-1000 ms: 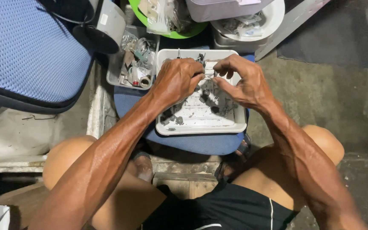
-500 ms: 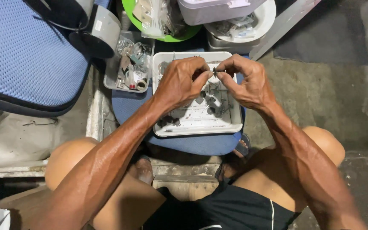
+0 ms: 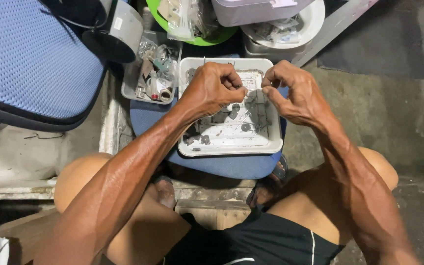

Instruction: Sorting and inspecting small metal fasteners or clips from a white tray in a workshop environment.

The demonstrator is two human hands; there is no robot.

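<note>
1. The left hand point(image 3: 212, 91) is curled into a loose fist above the white tray point(image 3: 231, 149), its fingers point(image 3: 234, 81) pinched shut on one end of a thin pale wire-like piece point(image 3: 253, 90).
2. The right hand point(image 3: 293, 93) faces it from the other side, its fingers point(image 3: 271, 92) closed on the other end of the same thin piece, so the piece spans the narrow gap between the two sets of fingertips.
3. What the thin piece is exactly cannot be told; it is very small and partly hidden by the fingertips.
4. Directly below the fingers, the white tray holds small dark round parts point(image 3: 245, 126) and other scattered bits on a dirty white floor.
5. The tray rests on a blue padded stool seat point(image 3: 222, 167), which shows under the tray's near edge, below both wrists.
6. Just beyond the left hand's knuckles stands a clear plastic box point(image 3: 145, 81) filled with small mixed parts.
7. Farther out past the fingers are a green bowl point(image 3: 212, 38) and a white basin point(image 3: 310, 22) with bagged items.
8. Well off to the left hand's side lies a blue mesh cushion point(image 3: 30, 59).
</note>
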